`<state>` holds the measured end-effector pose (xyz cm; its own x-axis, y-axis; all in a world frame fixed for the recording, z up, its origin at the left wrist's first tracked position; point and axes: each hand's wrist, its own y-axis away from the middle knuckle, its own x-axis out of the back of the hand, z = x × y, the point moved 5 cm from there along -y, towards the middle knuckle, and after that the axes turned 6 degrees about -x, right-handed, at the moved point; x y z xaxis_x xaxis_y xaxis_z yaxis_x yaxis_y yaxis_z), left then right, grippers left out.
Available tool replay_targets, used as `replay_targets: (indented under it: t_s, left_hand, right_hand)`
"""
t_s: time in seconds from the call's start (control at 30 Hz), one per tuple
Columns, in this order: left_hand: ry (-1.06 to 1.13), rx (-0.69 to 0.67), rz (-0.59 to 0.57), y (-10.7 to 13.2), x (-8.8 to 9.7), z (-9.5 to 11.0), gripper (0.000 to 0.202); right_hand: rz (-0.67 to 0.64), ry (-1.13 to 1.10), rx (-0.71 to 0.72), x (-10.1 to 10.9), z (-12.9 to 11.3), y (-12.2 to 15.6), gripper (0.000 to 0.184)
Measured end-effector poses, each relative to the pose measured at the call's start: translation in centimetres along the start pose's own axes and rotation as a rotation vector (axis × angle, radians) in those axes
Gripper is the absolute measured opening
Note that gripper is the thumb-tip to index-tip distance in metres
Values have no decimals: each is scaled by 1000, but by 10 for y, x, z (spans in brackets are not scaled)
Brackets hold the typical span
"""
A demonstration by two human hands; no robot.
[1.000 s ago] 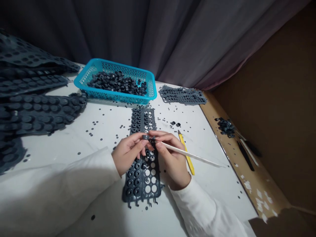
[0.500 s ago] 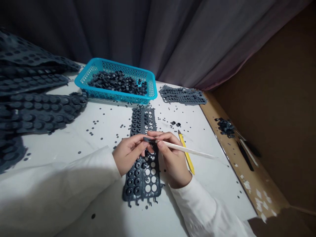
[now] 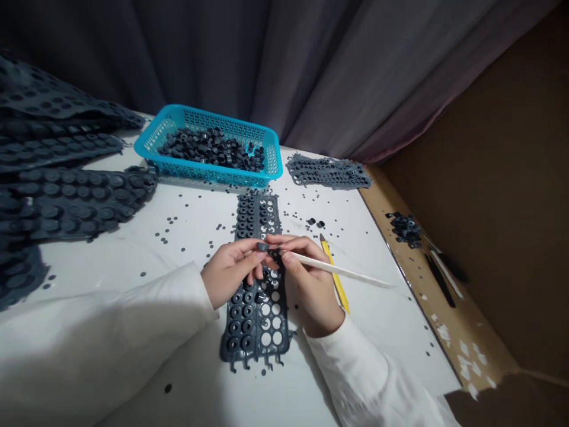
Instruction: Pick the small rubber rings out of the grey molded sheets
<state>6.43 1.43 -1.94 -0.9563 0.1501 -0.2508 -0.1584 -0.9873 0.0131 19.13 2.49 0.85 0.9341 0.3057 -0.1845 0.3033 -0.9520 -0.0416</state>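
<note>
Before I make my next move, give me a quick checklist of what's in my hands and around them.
1. Small dark-grey round piece pinched in left hand: ok.
2. Slim white stick gripped in right hand: ok.
3. Stick's tip touching the piece: cannot tell; fingers crowd it.
4. Dark, knobbed rectangular sheet lying beneath both hands: ok.
5. Yellow pen-shaped tool free of the stick's line: not ok; the stick crosses it in this view.
6. White tabletop free of scraps: not ok; small dark discs are scattered about.

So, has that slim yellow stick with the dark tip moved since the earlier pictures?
No. The slim yellow stick lies just where it was relative to the turquoise plastic basket.
</note>
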Motion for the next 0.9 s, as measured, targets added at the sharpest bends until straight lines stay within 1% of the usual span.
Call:
replay_targets:
  t_s: [0.17,0.27,0.5,0.9]
  left_hand:
    - [-8,-15,-14,1,0,0,20]
    - [-21,-18,-12,1,0,-1,20]
    - [-56,-5,-9,2,0,-1,20]
    - [11,42,3,1,0,-2,31]
  right_hand:
    - [-9,58,67,0,-4,-1,4]
    - [-6,102,75,0,-6,-1,3]
    - [1,111,63,0,-5,0,2]
    - [1,192,111,2,-6,0,4]
